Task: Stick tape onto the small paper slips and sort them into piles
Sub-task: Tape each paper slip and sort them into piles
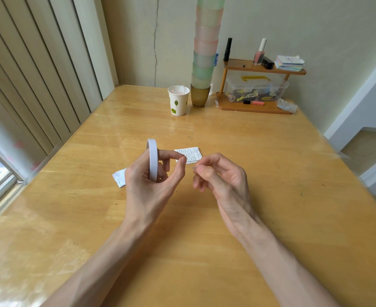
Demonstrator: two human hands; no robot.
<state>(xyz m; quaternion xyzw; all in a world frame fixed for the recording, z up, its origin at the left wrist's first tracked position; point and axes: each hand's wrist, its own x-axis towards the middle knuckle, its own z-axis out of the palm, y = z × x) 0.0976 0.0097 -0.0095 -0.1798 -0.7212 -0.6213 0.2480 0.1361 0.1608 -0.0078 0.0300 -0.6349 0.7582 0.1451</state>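
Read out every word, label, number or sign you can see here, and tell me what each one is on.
Nothing here is legible.
Printed paper slip: lines of small characters, too small to read.
Blue label on the cup stack: blurred, unreadable.
Paper cup: green leaf pictures only, no words visible.
Tape roll: plain white, no print visible.
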